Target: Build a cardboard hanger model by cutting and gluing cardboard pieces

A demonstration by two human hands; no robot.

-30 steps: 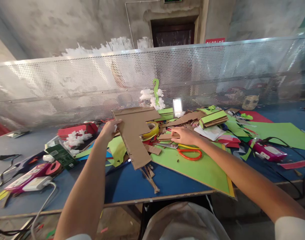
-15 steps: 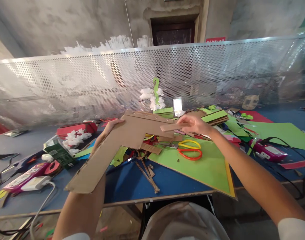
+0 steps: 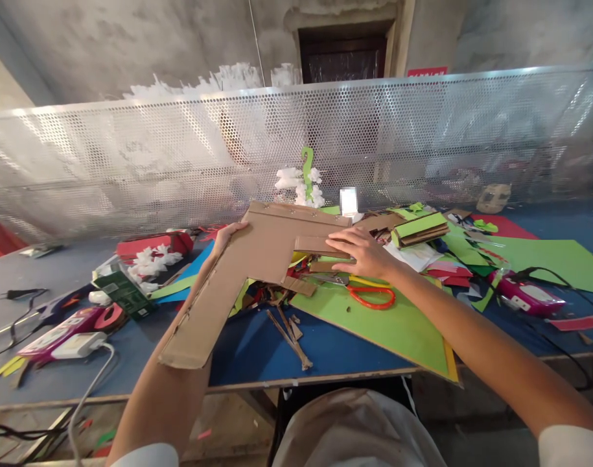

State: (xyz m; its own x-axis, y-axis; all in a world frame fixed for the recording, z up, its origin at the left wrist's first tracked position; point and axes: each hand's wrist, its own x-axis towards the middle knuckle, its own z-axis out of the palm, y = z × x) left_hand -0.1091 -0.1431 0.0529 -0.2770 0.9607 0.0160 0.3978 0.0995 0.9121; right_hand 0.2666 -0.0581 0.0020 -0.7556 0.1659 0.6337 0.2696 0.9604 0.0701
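Observation:
My left hand (image 3: pixel 229 235) is closed on the far left edge of a large bent cardboard piece (image 3: pixel 267 243), whose long arm slants down toward me over my left forearm. Against the right part of that piece lies a short cardboard strip (image 3: pixel 310 244). My right hand (image 3: pixel 367 253) has its fingertips on the strip's right end; part of its grip is hidden. Scissors (image 3: pixel 372 297) with yellow and red handles rest beneath my right hand on a green sheet (image 3: pixel 378 324). Cardboard scraps (image 3: pixel 299 285) lie under the large piece.
A green box (image 3: pixel 124 292), a purple power strip (image 3: pixel 63 334) and a white adapter (image 3: pixel 80 346) lie at the left. Another purple power strip (image 3: pixel 527 293) with black cables is at the right. Behind stands a perforated metal screen (image 3: pixel 179 155), with a stack of green-topped cardboard (image 3: pixel 420 230) nearer.
The strip has moved left and now lies along the large piece's right part. My right hand's fingers have spread flatter over it. The large piece has shifted slightly right and up.

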